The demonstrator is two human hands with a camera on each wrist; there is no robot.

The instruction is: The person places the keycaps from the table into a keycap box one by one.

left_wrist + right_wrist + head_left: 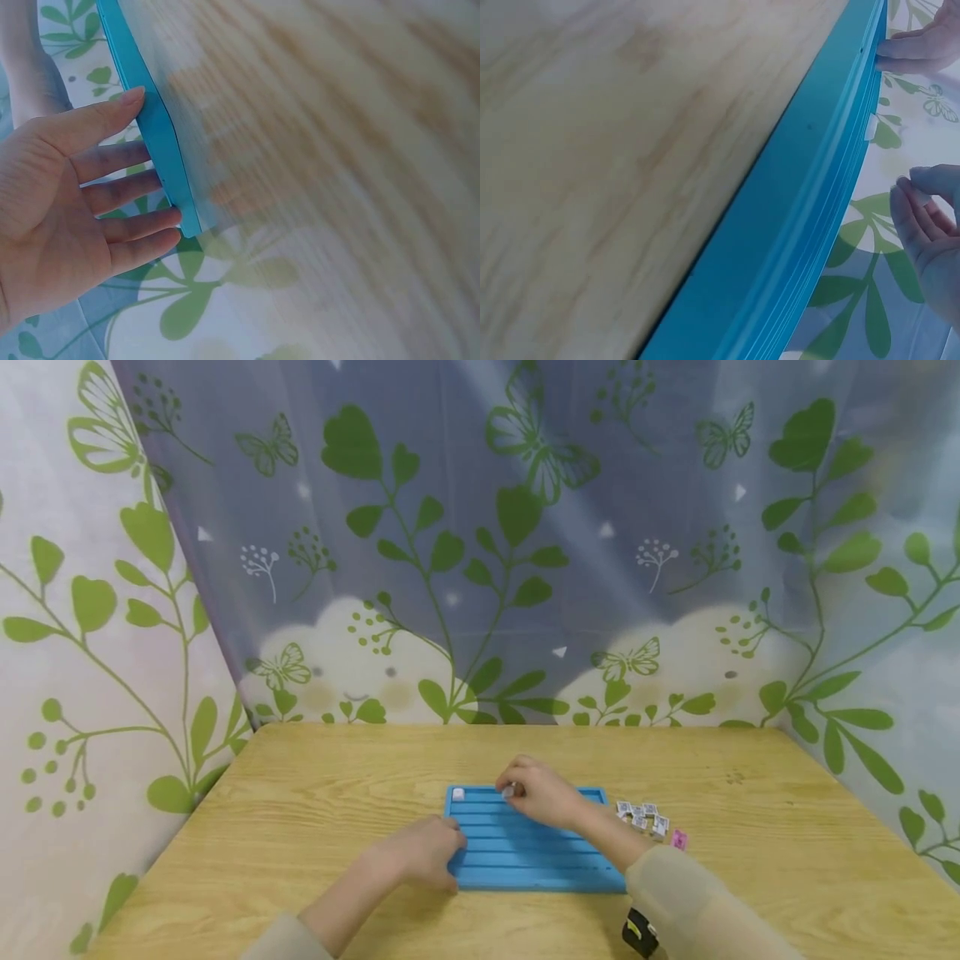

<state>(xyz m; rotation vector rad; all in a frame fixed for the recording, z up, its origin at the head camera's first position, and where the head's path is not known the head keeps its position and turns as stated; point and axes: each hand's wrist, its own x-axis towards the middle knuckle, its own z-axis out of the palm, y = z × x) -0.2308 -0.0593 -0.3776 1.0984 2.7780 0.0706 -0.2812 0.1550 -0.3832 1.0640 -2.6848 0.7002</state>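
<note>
A blue tray (536, 887) with several parallel grooves lies on the table. At the left end of its far groove sits a small white block (458, 794), which also shows in the right wrist view as a white block (871, 127). My right hand (542, 793) is over the far part of the tray and pinches another small white block (508, 792) between thumb and fingertips; its face is hidden. My left hand (429, 852) touches the tray's left side. In the left wrist view, the left hand's fingers (124, 225) are fairly straight, with the thumb against the blue rim (171, 169).
Several small white blocks (639, 816) with dark markings lie right of the tray, with a pink block (678, 840) beside them. A black item (640, 932) is by the right sleeve. Patterned curtains (450, 568) hang behind the wooden table (337, 777).
</note>
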